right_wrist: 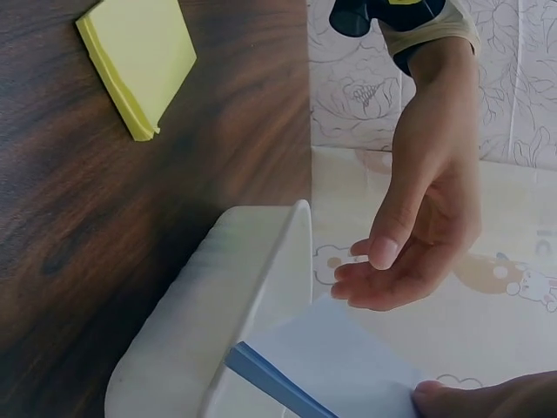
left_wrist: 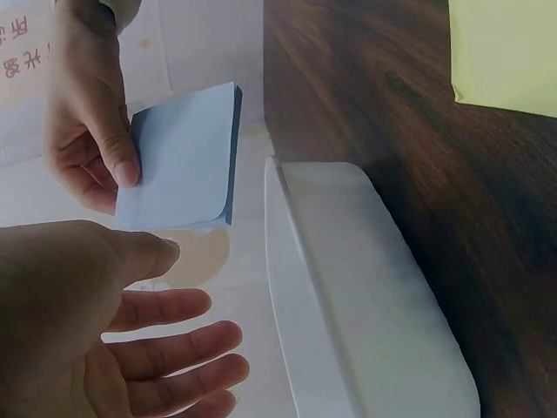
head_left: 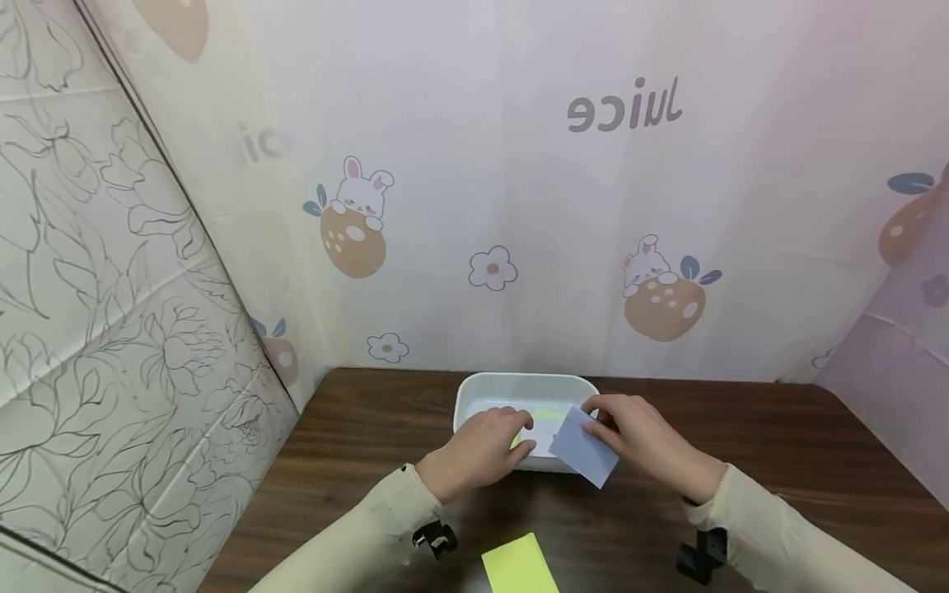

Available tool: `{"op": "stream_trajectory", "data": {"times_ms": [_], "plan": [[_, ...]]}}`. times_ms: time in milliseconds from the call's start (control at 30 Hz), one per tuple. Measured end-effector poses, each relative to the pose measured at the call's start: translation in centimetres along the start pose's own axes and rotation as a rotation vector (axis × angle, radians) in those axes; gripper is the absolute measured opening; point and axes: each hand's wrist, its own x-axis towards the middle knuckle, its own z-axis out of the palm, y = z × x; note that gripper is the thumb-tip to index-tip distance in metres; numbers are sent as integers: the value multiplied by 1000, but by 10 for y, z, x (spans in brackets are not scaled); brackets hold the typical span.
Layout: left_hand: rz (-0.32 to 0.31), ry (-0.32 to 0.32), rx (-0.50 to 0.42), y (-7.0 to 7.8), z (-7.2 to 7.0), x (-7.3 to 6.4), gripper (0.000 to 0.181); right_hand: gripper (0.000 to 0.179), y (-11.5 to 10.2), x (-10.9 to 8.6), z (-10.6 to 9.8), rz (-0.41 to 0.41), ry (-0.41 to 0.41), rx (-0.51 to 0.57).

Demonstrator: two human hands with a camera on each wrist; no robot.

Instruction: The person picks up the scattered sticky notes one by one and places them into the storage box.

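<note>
My right hand [head_left: 643, 432] pinches a pad of blue sticky notes [head_left: 584, 447] by one edge, thumb on its face. The pad is tilted over the right front rim of a white plastic tub [head_left: 528, 380]. In the left wrist view the blue pad [left_wrist: 181, 157] shows its thick stacked side. My left hand [head_left: 485, 445] hovers over the tub's left front side, its fingers loosely bent with nothing between them. Inside the tub lie yellow-green and pale pieces [head_left: 549, 416], partly hidden by the hands.
A pad of yellow sticky notes [head_left: 521, 567] lies on the dark wooden table [head_left: 385, 420], in front of the tub. Behind the table hangs a printed curtain [head_left: 445, 189]; another with line-drawn flowers [head_left: 133, 346] stands at the left.
</note>
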Motion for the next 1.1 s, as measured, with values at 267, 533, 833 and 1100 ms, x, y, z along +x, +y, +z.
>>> {"op": "stream_trajectory", "data": {"times_ms": [267, 533, 833, 1100], "plan": [[-22, -7, -33, -6, -3, 2, 23, 16, 2, 12, 3, 8, 6, 6], [-72, -22, -53, -15, 1, 3, 25, 17, 6, 24, 9, 67, -22, 31], [-104, -24, -48, -23, 6, 4, 24, 17, 6, 30, 13, 57, -23, 39], [-125, -38, -53, -25, 8, 7, 25, 15, 8, 34, 17, 64, -25, 33]]}}
